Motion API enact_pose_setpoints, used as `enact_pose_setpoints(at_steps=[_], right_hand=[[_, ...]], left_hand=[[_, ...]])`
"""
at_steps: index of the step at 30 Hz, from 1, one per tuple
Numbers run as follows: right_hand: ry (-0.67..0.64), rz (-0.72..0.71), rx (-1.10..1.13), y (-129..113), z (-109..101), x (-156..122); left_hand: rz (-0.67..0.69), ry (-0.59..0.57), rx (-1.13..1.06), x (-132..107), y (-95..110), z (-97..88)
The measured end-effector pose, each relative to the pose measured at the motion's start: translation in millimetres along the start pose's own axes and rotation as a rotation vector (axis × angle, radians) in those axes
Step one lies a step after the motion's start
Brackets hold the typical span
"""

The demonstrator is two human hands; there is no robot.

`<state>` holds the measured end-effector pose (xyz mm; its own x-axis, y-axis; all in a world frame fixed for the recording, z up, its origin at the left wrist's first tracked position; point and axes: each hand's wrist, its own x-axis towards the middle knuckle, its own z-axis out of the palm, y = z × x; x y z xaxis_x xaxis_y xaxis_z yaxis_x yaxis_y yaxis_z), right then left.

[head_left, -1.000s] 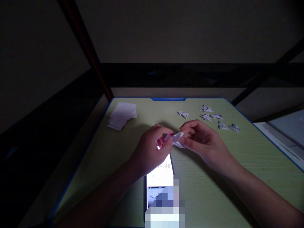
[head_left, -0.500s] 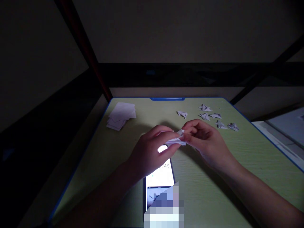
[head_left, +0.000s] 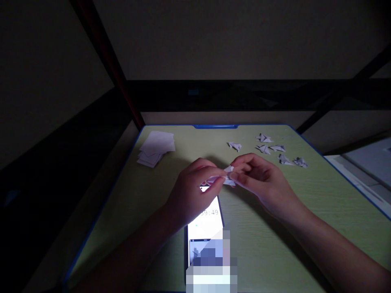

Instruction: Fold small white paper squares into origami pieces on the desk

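Between my two hands is a small piece of folded white paper (head_left: pixel 229 180), raised above the table. My left hand (head_left: pixel 192 189) pinches its left side between thumb and fingers, hiding part of it. From the other side, my right hand (head_left: pixel 262 179) grips the paper with thumb and index finger, the other fingers curled behind. Below my left hand lies a lit smartphone (head_left: pixel 203 232) showing digits and a picture; its lower end is covered by a blurred patch.
A stack of white paper sheets (head_left: pixel 157 142) lies at the table's far left. Several small folded paper figures (head_left: pixel 263 149) are scattered at the far right, with one paper figure (head_left: pixel 235 146) nearer the middle. A blue edge rims the green table (head_left: pixel 324 203).
My left fingers have shifted slightly left and down along the folded paper. My right thumb has moved a little left over it. The phone's digits show more fully now.
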<state>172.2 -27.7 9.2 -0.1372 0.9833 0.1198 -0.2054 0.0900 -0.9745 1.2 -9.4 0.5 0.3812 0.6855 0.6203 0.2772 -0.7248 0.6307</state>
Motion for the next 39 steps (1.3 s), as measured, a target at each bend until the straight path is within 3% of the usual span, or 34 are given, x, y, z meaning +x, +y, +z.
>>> enact_pose_setpoints(at_steps=[7, 15, 21, 26, 32, 39], right_hand=[[0.017, -0.055, -0.058, -2.4, 3.7, -3.0], [-0.038, 0.019, -0.117, -4.0, 3.8, -4.4], [0.041, 0.078, -0.221, -2.4, 4.8, -2.4], [0.045, 0.038, -0.267, -2.0, 4.3, -2.9], [0.061, -0.022, -0.307, -6.2, 4.1, -3.4], [0.063, -0.014, -0.369, -8.0, 4.9, -2.4]], left_hand=[[-0.288, -0.012, -0.063, -0.6, 5.6, 4.5], [-0.445, -0.031, -0.248, 4.1, 5.2, -0.2], [-0.427, 0.004, -0.263, 3.3, 5.3, 3.3], [-0.42, -0.004, -0.339, 3.1, 4.9, 4.4], [-0.435, 0.077, -0.241, 4.2, 2.6, 4.9], [-0.402, 0.068, -0.233, 2.1, 3.5, 7.8]])
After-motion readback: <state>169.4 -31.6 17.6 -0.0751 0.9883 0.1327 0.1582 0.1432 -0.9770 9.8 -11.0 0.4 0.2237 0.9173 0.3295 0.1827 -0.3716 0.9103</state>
